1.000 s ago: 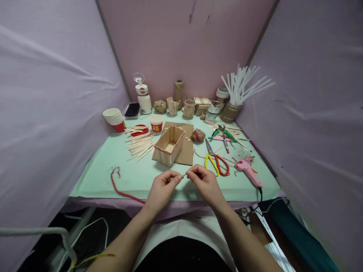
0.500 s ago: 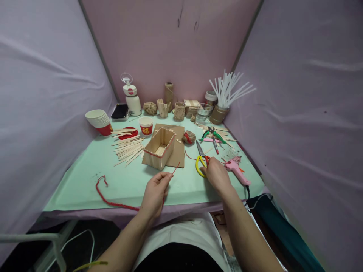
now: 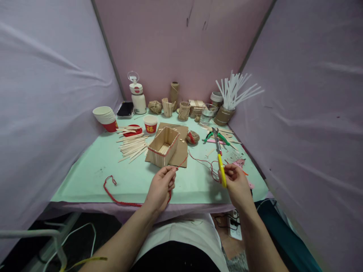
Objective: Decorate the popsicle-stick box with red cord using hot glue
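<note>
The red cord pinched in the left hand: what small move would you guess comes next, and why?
Probably bringing the scissors across to the red cord. The right hand holds them lifted off the table, blades pointing away, while the left hand pinches the cord with a short end sticking up toward the stick box, apart from the blades.

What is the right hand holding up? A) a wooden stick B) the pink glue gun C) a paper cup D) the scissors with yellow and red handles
D: the right hand grips the scissors by their handles, blades pointing away, lifted off the green table.
</note>
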`<state>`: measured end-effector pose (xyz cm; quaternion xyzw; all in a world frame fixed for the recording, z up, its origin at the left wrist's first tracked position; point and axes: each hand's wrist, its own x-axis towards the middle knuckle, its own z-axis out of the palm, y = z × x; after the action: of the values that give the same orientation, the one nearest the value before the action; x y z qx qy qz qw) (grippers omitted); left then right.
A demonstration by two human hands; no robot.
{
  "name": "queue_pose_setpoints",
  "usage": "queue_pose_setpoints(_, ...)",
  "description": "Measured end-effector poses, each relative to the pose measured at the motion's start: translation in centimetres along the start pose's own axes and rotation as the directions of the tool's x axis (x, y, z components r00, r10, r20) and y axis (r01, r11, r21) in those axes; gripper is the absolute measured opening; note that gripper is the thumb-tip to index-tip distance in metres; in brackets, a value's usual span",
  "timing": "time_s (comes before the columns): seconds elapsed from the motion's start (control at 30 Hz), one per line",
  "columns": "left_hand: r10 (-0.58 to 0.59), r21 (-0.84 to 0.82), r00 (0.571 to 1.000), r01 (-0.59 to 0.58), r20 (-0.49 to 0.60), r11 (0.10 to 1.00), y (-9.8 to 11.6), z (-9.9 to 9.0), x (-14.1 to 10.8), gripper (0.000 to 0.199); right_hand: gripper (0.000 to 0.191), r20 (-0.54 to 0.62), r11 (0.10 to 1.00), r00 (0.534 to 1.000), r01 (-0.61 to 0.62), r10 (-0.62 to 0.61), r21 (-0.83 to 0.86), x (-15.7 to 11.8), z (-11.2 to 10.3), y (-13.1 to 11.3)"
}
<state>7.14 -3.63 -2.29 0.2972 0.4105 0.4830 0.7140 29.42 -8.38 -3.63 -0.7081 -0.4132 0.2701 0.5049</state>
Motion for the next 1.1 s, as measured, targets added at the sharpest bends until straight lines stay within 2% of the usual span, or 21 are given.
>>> queue_pose_setpoints(0.07, 0.037, -0.022, 0.999, -0.037, -0.008, 0.999, -0.1, 0.2, 0.1, 0.039, 0.041, 0.019, 0.992, 1.0, -0.027, 0.025, 0.124, -1.9, 0.3, -0.7)
queue_pose_setpoints(0.17, 0.075, -0.04, 0.997, -0.075, -0.001, 0.996, -0.1, 0.7, 0.0, 0.038, 0.035, 0.169, 0.967, 0.982, -0.119, 0.081, 0.226, -4.1, 0.8, -1.2)
queue_pose_setpoints(0.23, 0.083, -0.04, 0.996, -0.083, 0.01, 0.996, 0.0, 1.0, 0.0, 0.037, 0.033, 0.243, 0.964, 0.968, -0.126, 0.067, 0.235, -4.8, 1.1, -1.1)
queue_pose_setpoints(0.37, 0.092, -0.033, 0.995, -0.091, 0.027, 0.995, 0.2, 1.7, 0.0, 0.036, 0.031, 0.318, 0.98, 0.948, -0.086, 0.024, 0.182, -5.5, 1.6, -0.7)
queue_pose_setpoints(0.5, 0.11, -0.048, 0.993, -0.108, 0.037, 0.993, 0.3, 2.3, 0.1, 0.035, 0.043, 0.479, 0.996, 0.877, -0.076, 0.041, 0.055, -6.3, 1.4, -1.6)
queue_pose_setpoints(0.6, 0.108, -0.038, 0.992, -0.105, 0.066, 0.994, 0.2, 2.4, -0.1, 0.033, 0.041, 0.521, 0.997, 0.852, -0.078, 0.055, 0.023, -7.0, 1.2, -2.3)
queue_pose_setpoints(0.83, 0.044, 0.107, 0.987, -0.061, 0.156, 0.992, 0.3, 2.4, -0.8, 0.034, 0.032, 0.65, 0.987, 0.759, -0.121, 0.023, 0.107, -7.1, 1.1, -2.1)
queue_pose_setpoints(1.1, 0.04, 0.191, 0.985, -0.072, 0.166, 0.979, 0.3, 2.7, -0.7, 0.032, 0.028, 0.652, 0.991, 0.757, -0.061, -0.031, 0.118, -7.3, 1.2, -1.4)
